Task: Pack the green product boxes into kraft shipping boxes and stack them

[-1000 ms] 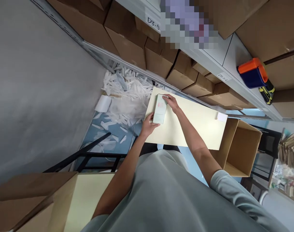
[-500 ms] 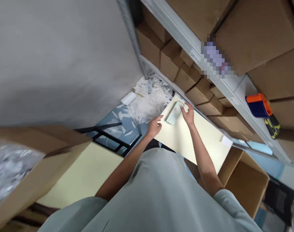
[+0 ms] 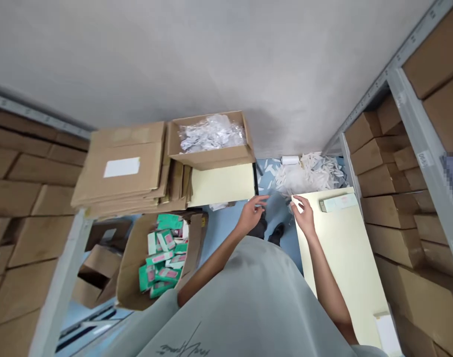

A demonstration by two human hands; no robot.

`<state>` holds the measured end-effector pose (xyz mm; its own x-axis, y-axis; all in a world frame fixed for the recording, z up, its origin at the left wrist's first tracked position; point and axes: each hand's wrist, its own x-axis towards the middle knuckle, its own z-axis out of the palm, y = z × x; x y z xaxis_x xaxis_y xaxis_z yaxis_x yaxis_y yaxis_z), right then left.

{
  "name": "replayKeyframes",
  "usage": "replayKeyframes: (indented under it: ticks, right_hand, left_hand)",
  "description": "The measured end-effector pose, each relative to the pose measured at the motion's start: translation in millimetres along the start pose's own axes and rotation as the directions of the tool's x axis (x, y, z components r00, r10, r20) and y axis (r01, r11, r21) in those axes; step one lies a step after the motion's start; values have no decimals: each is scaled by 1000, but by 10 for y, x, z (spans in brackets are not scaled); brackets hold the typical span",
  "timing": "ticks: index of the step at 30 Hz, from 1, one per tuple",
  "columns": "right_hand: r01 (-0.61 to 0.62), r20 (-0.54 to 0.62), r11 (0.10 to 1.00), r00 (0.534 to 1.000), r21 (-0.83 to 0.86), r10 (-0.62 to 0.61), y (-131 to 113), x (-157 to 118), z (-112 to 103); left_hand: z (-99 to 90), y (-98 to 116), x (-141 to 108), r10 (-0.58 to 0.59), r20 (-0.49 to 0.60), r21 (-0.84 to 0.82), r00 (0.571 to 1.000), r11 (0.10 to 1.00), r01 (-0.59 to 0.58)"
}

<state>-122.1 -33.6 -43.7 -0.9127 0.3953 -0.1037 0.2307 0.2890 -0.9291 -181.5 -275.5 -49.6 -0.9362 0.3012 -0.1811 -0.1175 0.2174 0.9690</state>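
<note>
My left hand [image 3: 251,215] hovers over the floor gap in front of me, fingers loosely bent and apart, nothing visible in them. My right hand [image 3: 304,216] is at the near left corner of the cream tabletop [image 3: 345,253], thumb and fingers apart. A small whitish patch shows between them; whether it is the table corner or something else I cannot tell. On that tabletop, to the right of my right hand and apart from it, lies a slim pale green box [image 3: 340,202].
Left of me, a second cream table [image 3: 224,183] bears an open carton [image 3: 207,157] of clear plastic bags beside flattened cardboard [image 3: 127,148]. Below stands a carton [image 3: 131,267] of green-and-white small boxes [image 3: 166,258]. White paper scraps [image 3: 311,173] litter the floor; shelves of cartons flank both sides.
My view has swung left, bringing the second table and the carton of green boxes into sight. My right hand has come away from the pale green box, which stays on the tabletop.
</note>
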Motion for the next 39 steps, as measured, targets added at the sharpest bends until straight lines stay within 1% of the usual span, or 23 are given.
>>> replayKeyframes:
  ticks: [2,5,9,12,14,17,20,22,23,24,25,26,27,29,31,32,33,35,37,39]
  right_hand:
    - [29,83,1000,996,-1,-29,-134,-77,174]
    - [62,189,998,980,-11,-59,-301,-166,418]
    - [105,300,994,949,-28,-92,-534,-199,835]
    - [172,367,985,918,-21,-153,-783,-203,1277]
    - [211,419,977,888,-5,-190,-984,-222,1642]
    - [237,500,971,837,37,-223,-1301,-279,2281]
    - [245,549,966,798,80,-248,-1579,-328,2992]
    - [247,568,965,784,85,-251,-1717,-333,3474]
    - [246,573,966,782,77,-245,-1771,-326,3710]
    - [244,576,968,783,61,-234,-1816,-315,3938]
    - [241,578,970,787,36,-217,-1854,-302,4155]
    - [239,579,971,792,0,-195,-1887,-289,4361]
    - [237,578,970,799,-48,-167,-1915,-279,4551]
    - [239,561,954,822,-182,-99,-1960,-267,4881]
    - [234,511,912,859,-337,-32,-1988,-266,5132]
    - [221,473,887,881,-406,-4,-1996,-268,5225]
    - [199,428,866,903,-459,20,-2000,-270,5297]
    - [128,340,856,939,-501,59,-2002,-273,5382]
    - [64,297,875,950,-480,93,-2009,-275,5412]
    - [37,308,898,945,-439,112,-2033,-282,5414]
  left_hand:
    - [-234,-91,-200,-26,-87,-54,996,998,21]
    - [-551,-195,-385,-74,-215,-152,974,988,41]
    - [-988,-276,-475,-121,-325,-288,938,957,23]
    - [-1397,-327,-511,-147,-408,-347,901,938,-5]
    - [-1731,-380,-554,-169,-468,-379,868,925,-24]
    - [-2334,-515,-644,-198,-562,-436,803,896,-84]
    - [-3017,-714,-714,-240,-669,-489,704,855,-173]
    - [-3459,-856,-732,-297,-710,-540,639,811,-224]
    - [-3659,-921,-733,-334,-709,-578,621,779,-241]
    - [-3838,-978,-732,-374,-692,-623,617,742,-249]
    - [-3993,-1025,-731,-412,-661,-669,627,702,-244]
    - [-4122,-1062,-732,-444,-622,-712,645,663,-231]
    - [-4227,-1090,-736,-465,-580,-749,668,627,-214]
    - [-4375,-1132,-752,-488,-505,-804,712,566,-182]
    - [-4464,-1171,-771,-499,-445,-844,743,511,-162]
    - [-4495,-1192,-778,-505,-418,-863,755,480,-157]
    - [-4520,-1212,-782,-507,-395,-880,766,449,-156]
    - [-4554,-1246,-784,-510,-365,-904,779,394,-166]
    - [-4568,-1259,-783,-514,-357,-913,780,370,-174]
    - [-4565,-1244,-784,-532,-352,-916,770,365,-167]
